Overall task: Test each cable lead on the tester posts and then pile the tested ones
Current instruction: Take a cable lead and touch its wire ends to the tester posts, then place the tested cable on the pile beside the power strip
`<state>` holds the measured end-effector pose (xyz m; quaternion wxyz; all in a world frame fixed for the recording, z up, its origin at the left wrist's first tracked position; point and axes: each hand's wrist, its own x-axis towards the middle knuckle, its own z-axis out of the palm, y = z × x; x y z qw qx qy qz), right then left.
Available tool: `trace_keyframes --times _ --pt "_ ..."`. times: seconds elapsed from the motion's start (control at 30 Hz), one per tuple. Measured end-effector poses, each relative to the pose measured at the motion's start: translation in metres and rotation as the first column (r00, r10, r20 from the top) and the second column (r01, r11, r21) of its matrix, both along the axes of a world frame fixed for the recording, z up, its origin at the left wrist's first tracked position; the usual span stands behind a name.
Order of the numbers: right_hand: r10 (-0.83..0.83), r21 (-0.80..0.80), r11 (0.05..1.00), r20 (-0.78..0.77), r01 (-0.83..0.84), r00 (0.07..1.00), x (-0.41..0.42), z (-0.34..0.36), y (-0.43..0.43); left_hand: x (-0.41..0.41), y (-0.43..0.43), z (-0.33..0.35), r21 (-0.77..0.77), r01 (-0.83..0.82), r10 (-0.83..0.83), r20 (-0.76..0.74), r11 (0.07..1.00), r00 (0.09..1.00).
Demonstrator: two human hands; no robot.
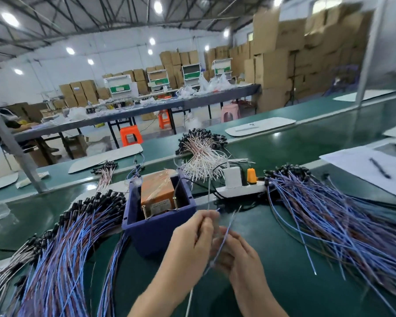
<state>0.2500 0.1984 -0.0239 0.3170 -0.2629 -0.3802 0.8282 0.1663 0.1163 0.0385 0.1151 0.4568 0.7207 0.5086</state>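
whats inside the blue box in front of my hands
The blue box holds an orange block wrapped in clear film, with two screw posts standing at its near edge. The box walls and block hide whatever lies below.

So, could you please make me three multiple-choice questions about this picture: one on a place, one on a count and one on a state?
1. Where is the white power strip relative to the blue box?
A) to its left
B) to its right
C) inside it

2. How many metal posts stand in the blue box?
A) one
B) two
C) four

3. What is the state of the blue lead?
A) lying in a pile
B) touching the posts
C) held up, clear of the posts

Answers:
1 B, the strip lies right of the box.
2 B, two screw-like posts stand beside the orange block.
3 C, the left hand and the right hand pinch it in front of the box.
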Motion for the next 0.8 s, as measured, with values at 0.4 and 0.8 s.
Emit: trace_keyframes --times 0.4,0.8 --pt "-0.298 -0.328 0.921 -0.246 0.21 0.922 0.117 0.022 0.074 0.085 0.131 0.099 0.214 0.416 -0.447 0.124 0.884 0.886" --pt "-0.378 -0.257 0.914 -0.257 0.314 0.889 0.129 0.024 0.103 0.079 0.198 0.057 0.159 0.378 -0.377 0.688 0.912 0.62"
